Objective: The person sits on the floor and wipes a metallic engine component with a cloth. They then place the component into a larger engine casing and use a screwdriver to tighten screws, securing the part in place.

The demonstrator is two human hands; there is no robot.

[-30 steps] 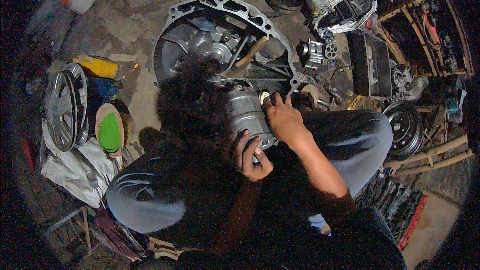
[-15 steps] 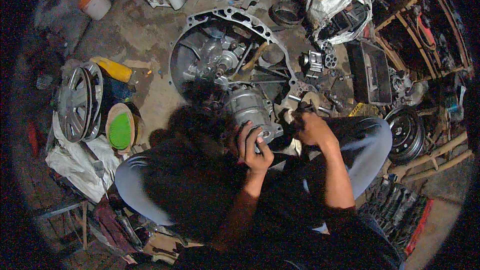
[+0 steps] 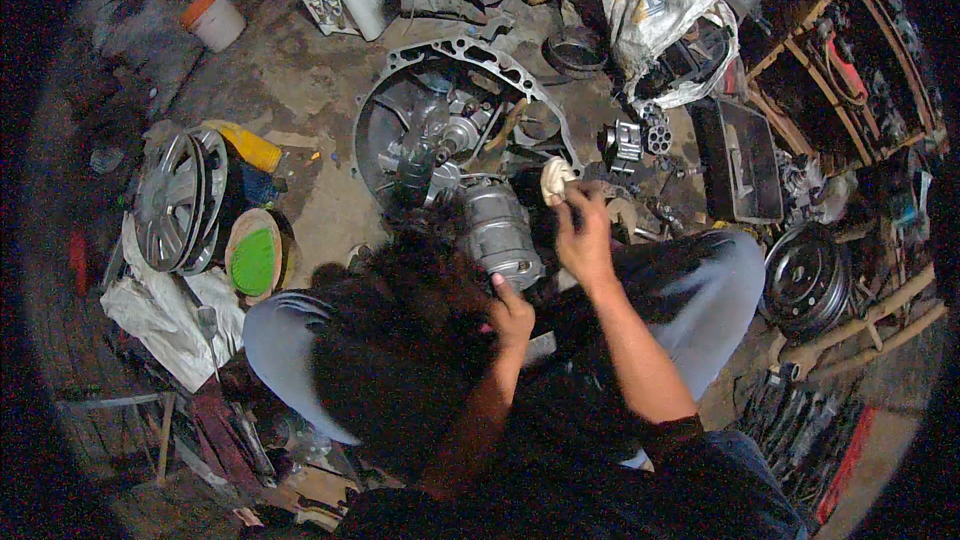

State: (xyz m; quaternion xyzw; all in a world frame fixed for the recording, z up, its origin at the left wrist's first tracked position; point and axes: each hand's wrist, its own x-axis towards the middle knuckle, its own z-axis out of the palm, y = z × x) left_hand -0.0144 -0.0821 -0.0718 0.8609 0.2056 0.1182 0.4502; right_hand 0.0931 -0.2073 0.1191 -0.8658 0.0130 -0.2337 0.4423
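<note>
A grey cylindrical metal part (image 3: 500,225), which looks like an air-conditioning compressor, lies tilted in front of me, its far end by the big housing. My left hand (image 3: 511,318) grips its near end with the thumb on top; the other fingers are mostly hidden. My right hand (image 3: 585,235) is closed on a crumpled whitish rag (image 3: 558,182), raised to the right of the compressor's far end and apart from it. Just beyond stands the large open bell-shaped gearbox housing (image 3: 540,90), with a shaft (image 3: 447,146) inside.
Small machined parts (image 3: 625,147) lie right of the housing, near a dark metal tray (image 3: 742,160) and a white sack (image 3: 640,20). Wheel covers (image 3: 172,202) and a bowl with something green (image 3: 254,258) are at left. A wheel rim (image 3: 805,278) sits by my right knee.
My right hand has moved up and away from me, with the rag now in plain sight. My left fingers have slipped from the compressor's top, leaving the thumb there. The view has shifted slightly.
</note>
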